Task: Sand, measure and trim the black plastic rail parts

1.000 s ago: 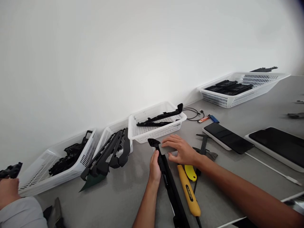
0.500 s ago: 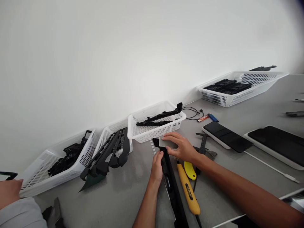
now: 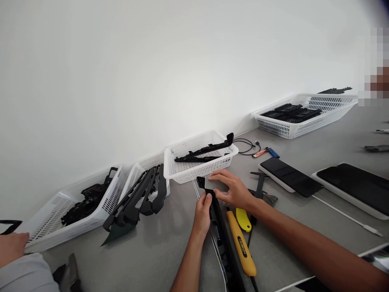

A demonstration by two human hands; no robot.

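A long black plastic trim piece [image 3: 223, 239] runs from the bottom edge up to my hands. My left hand [image 3: 202, 213] is closed on it near its upper end, thumb on top. Across that same end, my right hand [image 3: 235, 190] grips a flat grey block [image 3: 216, 184] between thumb and fingers. The block touches or nearly touches the trim; its underside is hidden. Just right of the trim lie a yellow-handled tool [image 3: 242, 245] with a cord and a bright yellow cutter-like piece [image 3: 243, 219]. A dark caliper [image 3: 259, 184] sits behind my right wrist.
White baskets [image 3: 200, 176] with black plastic parts line the wall; another basket [image 3: 288, 132] stands far right. Dark trim pieces [image 3: 136, 202] lean out of one. Two phone-like devices [image 3: 293, 174] and a white cable [image 3: 346, 215] lie right. Another person's hand [image 3: 13, 245] is at left.
The trim piece has shifted and turned slightly under my hands, its lower part swinging a little right. My grips are the same. A blurred-out person has appeared at the right edge.
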